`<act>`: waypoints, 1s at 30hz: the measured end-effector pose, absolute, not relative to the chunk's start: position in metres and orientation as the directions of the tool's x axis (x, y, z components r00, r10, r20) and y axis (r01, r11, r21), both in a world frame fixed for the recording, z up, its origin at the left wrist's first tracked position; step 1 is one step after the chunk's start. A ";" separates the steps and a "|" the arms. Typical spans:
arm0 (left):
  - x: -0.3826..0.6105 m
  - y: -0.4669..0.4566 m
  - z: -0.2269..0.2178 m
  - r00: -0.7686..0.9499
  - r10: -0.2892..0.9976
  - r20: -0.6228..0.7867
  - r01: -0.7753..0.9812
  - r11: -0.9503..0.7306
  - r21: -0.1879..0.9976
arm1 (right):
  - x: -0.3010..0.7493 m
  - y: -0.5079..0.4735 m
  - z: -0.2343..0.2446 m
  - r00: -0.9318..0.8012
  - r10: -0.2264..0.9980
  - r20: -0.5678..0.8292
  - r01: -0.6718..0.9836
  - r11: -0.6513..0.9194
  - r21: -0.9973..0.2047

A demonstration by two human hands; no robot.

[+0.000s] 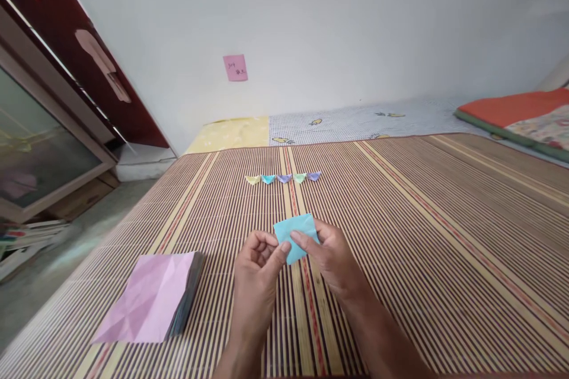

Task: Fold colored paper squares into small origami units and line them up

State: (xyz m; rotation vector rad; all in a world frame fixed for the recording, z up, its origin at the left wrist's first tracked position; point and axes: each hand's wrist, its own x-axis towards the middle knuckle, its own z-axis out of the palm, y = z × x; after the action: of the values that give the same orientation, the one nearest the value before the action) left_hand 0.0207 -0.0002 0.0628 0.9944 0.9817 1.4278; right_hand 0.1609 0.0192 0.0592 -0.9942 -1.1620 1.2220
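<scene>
A small light-blue paper (296, 233), partly folded, is held just above a striped bamboo mat (400, 236). My left hand (258, 269) pinches its lower left corner, fingers curled. My right hand (326, 257) grips its right side, with the thumb laid across the paper. Beyond the hands, a row of several small folded paper shapes (283, 178) in yellow, blue, purple and green lies on the mat. A stack of square papers with a creased pink sheet on top (151, 299) lies to the left of my left hand.
A white wall with a pink sticky note (235, 67) stands behind the mat. A dark red cabinet with a glass door (53, 118) is on the left, books on the floor below it. Folded orange bedding (520, 112) lies at the far right.
</scene>
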 end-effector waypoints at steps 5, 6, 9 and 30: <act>0.026 -0.006 0.066 -0.149 0.985 0.092 -0.196 -0.121 0.973 | 0.150 0.015 0.057 0.081 0.992 0.101 -0.191 0.115 -0.975; 0.025 -0.007 0.066 -0.169 0.980 0.105 -0.178 -0.135 0.975 | 0.148 0.015 0.057 0.100 0.991 0.085 -0.214 0.105 -0.971; 0.024 -0.007 0.063 -0.139 0.984 0.114 -0.164 -0.136 0.977 | 0.143 0.013 0.056 0.158 0.987 0.041 -0.273 0.084 -0.958; 0.027 -0.004 0.058 -0.117 0.993 -0.003 -0.311 -0.033 0.950 | 0.139 0.009 0.056 0.310 0.947 0.087 -0.202 0.155 -0.967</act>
State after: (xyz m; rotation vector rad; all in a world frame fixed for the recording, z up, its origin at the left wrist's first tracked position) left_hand 0.0268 -0.0040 0.0576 0.9239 1.0440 1.4382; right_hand 0.1386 0.0089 0.0555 -1.0862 -0.8834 0.9984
